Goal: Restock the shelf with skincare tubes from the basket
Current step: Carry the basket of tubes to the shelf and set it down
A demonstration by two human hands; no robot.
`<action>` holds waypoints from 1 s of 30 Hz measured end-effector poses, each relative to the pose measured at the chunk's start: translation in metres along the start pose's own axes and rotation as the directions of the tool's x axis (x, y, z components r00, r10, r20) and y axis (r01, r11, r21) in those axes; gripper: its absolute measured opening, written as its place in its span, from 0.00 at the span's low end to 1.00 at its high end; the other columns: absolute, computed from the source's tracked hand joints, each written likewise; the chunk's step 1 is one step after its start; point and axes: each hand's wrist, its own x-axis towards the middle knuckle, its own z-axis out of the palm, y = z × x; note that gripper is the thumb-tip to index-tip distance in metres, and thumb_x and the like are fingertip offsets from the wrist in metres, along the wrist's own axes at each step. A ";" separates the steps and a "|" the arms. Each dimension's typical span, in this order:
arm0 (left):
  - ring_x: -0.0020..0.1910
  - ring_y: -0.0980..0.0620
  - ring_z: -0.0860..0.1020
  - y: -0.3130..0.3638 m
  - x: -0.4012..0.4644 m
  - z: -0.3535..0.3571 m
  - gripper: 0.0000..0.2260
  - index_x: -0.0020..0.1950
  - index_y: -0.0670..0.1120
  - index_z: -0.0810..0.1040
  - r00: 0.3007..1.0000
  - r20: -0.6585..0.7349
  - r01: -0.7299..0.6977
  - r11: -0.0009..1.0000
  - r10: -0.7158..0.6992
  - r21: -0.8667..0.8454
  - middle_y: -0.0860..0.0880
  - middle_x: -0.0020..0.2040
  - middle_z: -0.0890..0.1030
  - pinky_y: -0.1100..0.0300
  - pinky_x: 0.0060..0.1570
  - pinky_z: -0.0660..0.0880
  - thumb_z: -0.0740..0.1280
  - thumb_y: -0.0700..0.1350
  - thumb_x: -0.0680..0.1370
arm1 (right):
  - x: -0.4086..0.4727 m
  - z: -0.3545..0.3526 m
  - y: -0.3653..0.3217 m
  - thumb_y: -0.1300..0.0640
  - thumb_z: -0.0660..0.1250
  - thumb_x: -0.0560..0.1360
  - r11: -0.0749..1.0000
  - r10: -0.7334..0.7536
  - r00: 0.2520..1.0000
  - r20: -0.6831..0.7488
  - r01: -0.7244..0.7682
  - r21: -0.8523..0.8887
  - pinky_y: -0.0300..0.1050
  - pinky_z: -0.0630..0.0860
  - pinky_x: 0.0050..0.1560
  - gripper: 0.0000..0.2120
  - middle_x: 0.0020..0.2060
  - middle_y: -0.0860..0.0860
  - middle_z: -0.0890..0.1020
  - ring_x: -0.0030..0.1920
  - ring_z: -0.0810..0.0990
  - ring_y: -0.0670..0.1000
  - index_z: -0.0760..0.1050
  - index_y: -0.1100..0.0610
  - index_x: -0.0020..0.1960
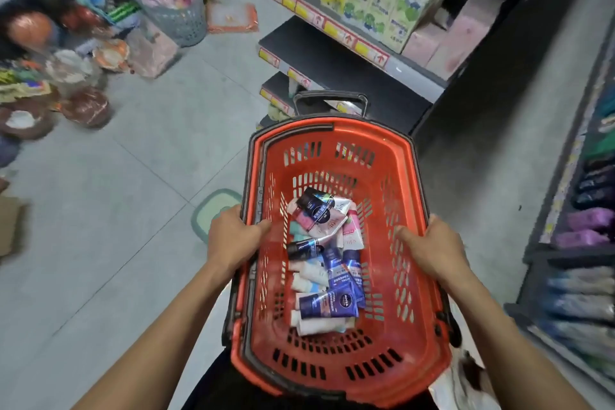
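the left hand (233, 236) is clamped on the left rim of the red shopping basket (336, 373), thumb over the edge and fingers hidden underneath. the grip takes only the rim, not the black handle folded along it, so a sweaty or tired hold could let that side drop and tip the load. in the middle, the skincare tubes (324, 263) lie loose in a heap on the basket floor, dark blue, white and pink mixed together; none has reached a shelf yet. being slick and unsorted, they would slide to the low end on any tilt, and a slim one might poke through the wall slots. the right hand (429, 251) is closed on the right rim in the same way. further right, the shelf (562, 210) of dark tubes stands close by; swinging the basket toward it could knock stock off.
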 end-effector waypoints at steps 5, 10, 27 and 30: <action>0.42 0.52 0.87 0.016 0.019 -0.003 0.11 0.54 0.55 0.79 0.989 -0.099 0.103 0.992 -0.110 -0.069 0.52 0.48 0.87 0.50 0.51 0.85 0.76 0.54 0.76 | 0.067 0.003 -0.044 0.40 0.72 0.74 0.991 -0.116 0.990 0.076 0.121 -0.060 0.55 0.80 0.50 0.19 0.45 0.56 0.84 0.48 0.83 0.62 0.76 0.55 0.51; 0.43 0.51 0.88 0.043 0.042 0.010 0.10 0.47 0.57 0.77 0.951 -0.206 0.200 0.965 -0.233 -0.167 0.52 0.48 0.87 0.47 0.51 0.85 0.77 0.56 0.75 | 0.142 -0.002 -0.087 0.43 0.73 0.75 0.956 -0.263 0.946 0.191 0.283 -0.083 0.55 0.79 0.50 0.19 0.48 0.59 0.84 0.50 0.83 0.63 0.76 0.59 0.52; 0.44 0.51 0.87 0.097 0.094 0.065 0.11 0.57 0.52 0.81 0.772 -0.388 0.289 0.821 -0.504 -0.492 0.51 0.49 0.87 0.50 0.51 0.85 0.76 0.53 0.77 | 0.301 -0.009 -0.218 0.40 0.74 0.73 0.815 -0.472 0.787 0.398 0.561 -0.144 0.55 0.82 0.47 0.20 0.44 0.53 0.83 0.43 0.83 0.57 0.77 0.54 0.52; 0.47 0.50 0.87 0.081 0.115 0.066 0.10 0.56 0.55 0.80 0.778 -0.333 0.295 0.779 -0.532 -0.553 0.51 0.50 0.86 0.49 0.53 0.84 0.76 0.53 0.78 | 0.310 0.013 -0.233 0.42 0.75 0.74 0.825 -0.443 0.793 0.418 0.544 -0.157 0.51 0.80 0.41 0.17 0.42 0.52 0.82 0.41 0.82 0.55 0.74 0.54 0.48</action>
